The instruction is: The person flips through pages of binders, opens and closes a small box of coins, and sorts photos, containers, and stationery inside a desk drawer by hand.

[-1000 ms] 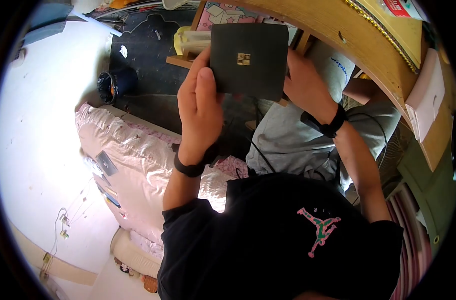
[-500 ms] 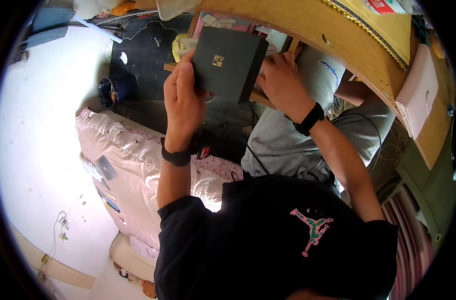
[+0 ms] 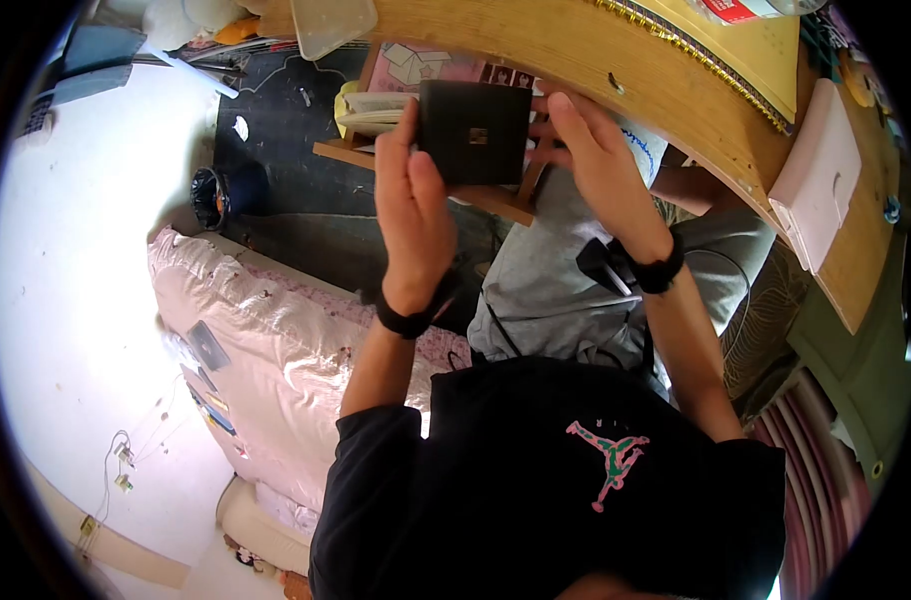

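A black square box (image 3: 456,110) with a small gold emblem on its face is in front of me, above an open wooden drawer (image 3: 496,203). My left hand (image 3: 416,215) grips the box's left edge, its thumb at the lower left corner. On the other side, my right hand (image 3: 606,165) has its fingers spread, the tips at the box's right edge; whether they bear any weight I cannot tell. Behind the box, the drawer holds books (image 3: 376,107) and a pink printed sheet or cover (image 3: 431,68).
The wooden desk (image 3: 536,50) curves above the drawer, bearing a yellow spiral notebook (image 3: 721,50), a pink case (image 3: 821,180) and a clear plastic container (image 3: 331,25). A lined trash bin (image 3: 211,198) stands on the dark floor, left. The pink-covered bed (image 3: 266,350) is below it.
The box has shifted right and down in view and turned its face more squarely to me. My left hand moved with it. My right hand's fingers have opened out beside it.
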`<state>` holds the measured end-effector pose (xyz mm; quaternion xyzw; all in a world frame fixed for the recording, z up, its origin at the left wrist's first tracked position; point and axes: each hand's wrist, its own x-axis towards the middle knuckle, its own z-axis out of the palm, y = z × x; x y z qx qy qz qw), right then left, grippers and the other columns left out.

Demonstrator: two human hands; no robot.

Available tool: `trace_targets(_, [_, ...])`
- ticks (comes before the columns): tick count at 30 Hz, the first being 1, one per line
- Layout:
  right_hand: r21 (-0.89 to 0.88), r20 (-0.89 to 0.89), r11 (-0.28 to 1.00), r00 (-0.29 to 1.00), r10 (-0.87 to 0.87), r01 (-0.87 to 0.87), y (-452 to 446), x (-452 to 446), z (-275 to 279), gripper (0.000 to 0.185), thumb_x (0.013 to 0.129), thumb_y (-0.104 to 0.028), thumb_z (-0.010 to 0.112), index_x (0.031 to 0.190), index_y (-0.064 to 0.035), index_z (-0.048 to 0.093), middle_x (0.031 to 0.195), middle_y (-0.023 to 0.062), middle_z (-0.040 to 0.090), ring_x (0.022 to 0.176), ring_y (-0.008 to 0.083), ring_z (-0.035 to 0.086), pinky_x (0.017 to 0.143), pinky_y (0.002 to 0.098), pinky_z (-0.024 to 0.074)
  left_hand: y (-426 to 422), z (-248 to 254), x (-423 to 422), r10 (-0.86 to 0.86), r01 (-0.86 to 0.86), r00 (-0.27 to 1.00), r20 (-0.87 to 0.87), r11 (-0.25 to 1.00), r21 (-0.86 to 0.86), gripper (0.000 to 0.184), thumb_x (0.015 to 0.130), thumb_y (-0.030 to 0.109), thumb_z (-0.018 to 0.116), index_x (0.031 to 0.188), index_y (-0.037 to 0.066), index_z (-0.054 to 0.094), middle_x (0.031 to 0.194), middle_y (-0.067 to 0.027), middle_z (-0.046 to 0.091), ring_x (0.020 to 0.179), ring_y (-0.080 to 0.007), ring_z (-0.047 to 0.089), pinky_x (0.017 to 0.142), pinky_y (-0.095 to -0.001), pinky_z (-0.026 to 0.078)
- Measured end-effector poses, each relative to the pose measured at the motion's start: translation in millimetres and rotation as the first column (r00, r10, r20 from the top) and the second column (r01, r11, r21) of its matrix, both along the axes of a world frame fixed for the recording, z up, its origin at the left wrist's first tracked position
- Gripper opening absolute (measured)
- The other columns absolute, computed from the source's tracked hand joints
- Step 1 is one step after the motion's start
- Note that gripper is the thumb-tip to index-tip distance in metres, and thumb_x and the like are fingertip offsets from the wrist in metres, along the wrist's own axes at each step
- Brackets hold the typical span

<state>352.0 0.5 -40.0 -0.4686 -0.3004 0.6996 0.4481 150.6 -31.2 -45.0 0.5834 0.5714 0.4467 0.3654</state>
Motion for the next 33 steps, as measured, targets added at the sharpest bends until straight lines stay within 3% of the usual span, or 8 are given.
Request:
trace_targets(2, [-0.026, -0.019, 0.998, 0.999, 0.048, -0.048, -6, 2, 8, 0.061, 0.096, -0.030, 0.074, 0.141, 0.0019, 0.046, 0.126, 0.0123, 0.062, 0.114, 0.0232, 0.062, 0.096, 0.0365, 0.0518, -7, -1, 13, -0.017, 0.056, 0.963, -0.269, 0.989, 0.139, 0.045, 0.110, 0.015, 0.038, 0.149, -0.005, 0.044, 0.134, -0.0128, 0.054, 0.121, -0.0215, 0.056, 0.100, -0.0327, 0.050])
trace_targets(4, [0.291, 0.276, 0.940, 0.956, 0.096, -0.178, -11, -1, 8, 0.079, 0.088, -0.036, 0.081, 0.142, 0.0043, 0.040, 0.126, 0.0148, 0.060, 0.116, 0.0236, 0.061, 0.099, 0.0357, 0.0502, -21, -3, 37, -0.038, 0.049, 0.996, -0.087, 0.990, 0.133, 0.053, 0.099, 0.002, 0.048, 0.151, -0.005, 0.040, 0.116, -0.0163, 0.053, 0.104, -0.0279, 0.054, 0.093, -0.0382, 0.046])
trace_targets(6, [0.227, 0.314, 0.947, 0.938, 0.149, -0.227, -11, 5, 3, 0.092, 0.080, -0.039, 0.087, 0.144, 0.0037, 0.036, 0.127, 0.0165, 0.059, 0.116, 0.0237, 0.060, 0.101, 0.0345, 0.0489, -35, -2, 55, -0.046, 0.037, 0.994, 0.102, 0.996, 0.085, 0.056, 0.100, 0.002, 0.048, 0.154, -0.003, 0.033, 0.128, -0.0170, 0.052, 0.113, -0.0270, 0.054, 0.099, -0.0401, 0.045])
trace_targets(8, [0.263, 0.412, 0.927, 0.900, 0.143, -0.268, -12, 8, 5, 0.081, 0.083, -0.021, 0.084, 0.146, -0.0010, 0.037, 0.126, 0.0116, 0.058, 0.115, 0.0190, 0.058, 0.099, 0.0336, 0.0495, -39, -3, 62, -0.083, 0.060, 0.875, 0.477, 0.996, 0.064, 0.054, 0.108, 0.016, 0.048, 0.155, -0.003, 0.029, 0.144, -0.0168, 0.046, 0.126, -0.0246, 0.053, 0.108, -0.0371, 0.043])
trace_targets(12, [0.136, 0.389, 0.941, 0.891, 0.236, -0.309, -15, 11, 9, 0.090, 0.077, -0.032, 0.086, 0.143, 0.0035, 0.038, 0.127, 0.0171, 0.059, 0.116, 0.0253, 0.061, 0.100, 0.0356, 0.0504, -41, -25, 57, 0.032, 0.102, 0.614, 0.789, 0.988, -0.120, 0.047, 0.110, 0.016, 0.045, 0.153, 0.004, 0.033, 0.142, -0.0134, 0.051, 0.125, -0.0179, 0.052, 0.105, -0.0306, 0.043])
trace_targets(22, [0.169, 0.381, 0.951, 0.907, 0.179, -0.258, -21, 27, 21, 0.081, 0.081, -0.020, 0.083, 0.146, 0.0026, 0.040, 0.134, 0.0146, 0.059, 0.125, 0.0225, 0.058, 0.101, 0.0374, 0.0497, -29, -22, 68, -0.053, 0.202, 0.538, 0.841, 0.977, -0.067, 0.047, 0.109, 0.019, 0.051, 0.152, 0.003, 0.041, 0.138, -0.0102, 0.057, 0.126, -0.0142, 0.053, 0.107, -0.0289, 0.042])
trace_targets(28, [0.122, 0.427, 0.956, 0.883, 0.193, -0.268, -24, 27, 22, 0.082, 0.083, -0.020, 0.082, 0.149, 0.0039, 0.038, 0.134, 0.0161, 0.059, 0.125, 0.0234, 0.059, 0.100, 0.0367, 0.0506, -32, -22, 68, -0.068, 0.179, 0.769, 0.636, 0.977, -0.112, 0.045, 0.109, 0.016, 0.048, 0.152, 0.002, 0.042, 0.137, -0.0106, 0.057, 0.124, -0.0141, 0.053, 0.106, -0.0284, 0.041])
trace_targets(33, [0.133, 0.678, 0.959, 0.729, 0.098, -0.252, -28, 8, 31, 0.080, 0.083, -0.027, 0.083, 0.143, 0.0058, 0.041, 0.125, 0.0175, 0.060, 0.115, 0.0218, 0.061, 0.093, 0.0347, 0.0529, -27, -28, 71, 0.017, 0.099, 0.698, 0.716, 0.988, -0.120, 0.043, 0.111, 0.022, 0.041, 0.149, 0.002, 0.046, 0.130, -0.0083, 0.059, 0.117, -0.0134, 0.054, 0.102, -0.0282, 0.043])
